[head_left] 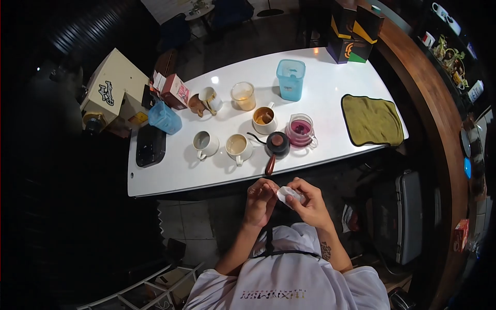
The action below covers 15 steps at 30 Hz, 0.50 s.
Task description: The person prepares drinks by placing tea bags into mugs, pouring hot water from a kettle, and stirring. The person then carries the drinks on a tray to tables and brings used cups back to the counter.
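In front of the table's near edge, my right hand [311, 205] is closed on a small white piece of thin paper or tissue [284, 194], which looks folded or crumpled. My left hand [260, 201] meets it from the other side, with its fingers pinched at the paper's left edge. Just beyond the hands stands a black gooseneck kettle [279, 146] with a wooden handle pointing toward me. Beside the kettle is a glass server [300, 130] with purple-red liquid. Two white mugs [238, 146] [205, 144] stand to the left.
On the white table [330, 82] are a mug with brown contents [264, 120], a glass cup [243, 96], blue containers [291, 80] [165, 118], a black scale [151, 150] and an olive cloth [373, 120]. A grinder-like machine [113, 85] stands left; a wooden counter [439, 103] runs right.
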Tool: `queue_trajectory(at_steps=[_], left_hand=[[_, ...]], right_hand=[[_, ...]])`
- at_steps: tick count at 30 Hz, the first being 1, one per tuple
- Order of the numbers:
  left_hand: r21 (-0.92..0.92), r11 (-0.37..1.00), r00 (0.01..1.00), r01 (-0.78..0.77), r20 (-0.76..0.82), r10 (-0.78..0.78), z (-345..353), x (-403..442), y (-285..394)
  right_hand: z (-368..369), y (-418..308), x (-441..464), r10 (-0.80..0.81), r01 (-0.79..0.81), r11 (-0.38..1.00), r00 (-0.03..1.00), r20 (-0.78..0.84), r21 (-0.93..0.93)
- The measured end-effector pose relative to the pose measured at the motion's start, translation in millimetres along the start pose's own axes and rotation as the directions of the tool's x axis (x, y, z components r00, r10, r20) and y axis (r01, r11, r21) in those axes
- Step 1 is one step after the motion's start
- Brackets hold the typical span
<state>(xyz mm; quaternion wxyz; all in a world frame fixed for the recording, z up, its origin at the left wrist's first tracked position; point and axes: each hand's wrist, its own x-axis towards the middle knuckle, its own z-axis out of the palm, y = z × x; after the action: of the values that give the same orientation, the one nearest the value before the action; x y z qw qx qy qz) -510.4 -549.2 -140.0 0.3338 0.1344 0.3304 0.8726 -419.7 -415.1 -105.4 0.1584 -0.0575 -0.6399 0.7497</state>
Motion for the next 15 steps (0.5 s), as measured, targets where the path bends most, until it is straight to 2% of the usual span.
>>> queue_trajectory(at_steps=[2, 4, 5, 7, 8, 10, 15], left_hand=[[0.009, 1.000, 1.000, -0.012, -0.005, 0.012, 9.0, 15.5, 10.8], [0.055, 0.998, 0.999, 0.037, -0.029, -0.036, 13.3, 26.6, 18.8], [0.054, 0.998, 0.999, 0.035, -0.033, -0.033, 16.5, 32.3, 21.5], [0.073, 0.997, 1.000, 0.024, -0.009, -0.023, 18.7, 42.6, 25.6], [0.071, 0.997, 1.000, 0.019, -0.011, -0.018, 14.6, 46.4, 23.4], [0.124, 0.992, 0.999, -0.023, -0.045, 0.029, 12.0, 54.8, 22.8], [0.099, 0.995, 0.977, -0.015, -0.210, 0.035, 18.0, 64.5, 23.2]], right_hand=[[-2.7, -3.6, 16.9, -0.044, 0.044, 0.999, 0.999, 0.028, -0.025], [-0.9, -3.3, 31.0, 0.013, -0.019, 0.981, 0.999, 0.033, 0.191], [-3.4, -2.0, 36.9, 0.015, -0.022, 0.982, 0.999, 0.036, 0.190], [-6.6, 2.9, 48.7, 0.176, -0.199, 0.879, 0.980, 0.092, 0.432], [-7.8, 5.9, 54.4, 0.177, -0.202, 0.880, 0.979, 0.098, 0.429], [-9.3, 5.3, 66.6, 0.192, -0.232, 0.750, 0.973, 0.131, 0.619], [-15.0, 9.4, 81.6, 0.242, -0.296, 0.620, 0.953, 0.181, 0.726]])
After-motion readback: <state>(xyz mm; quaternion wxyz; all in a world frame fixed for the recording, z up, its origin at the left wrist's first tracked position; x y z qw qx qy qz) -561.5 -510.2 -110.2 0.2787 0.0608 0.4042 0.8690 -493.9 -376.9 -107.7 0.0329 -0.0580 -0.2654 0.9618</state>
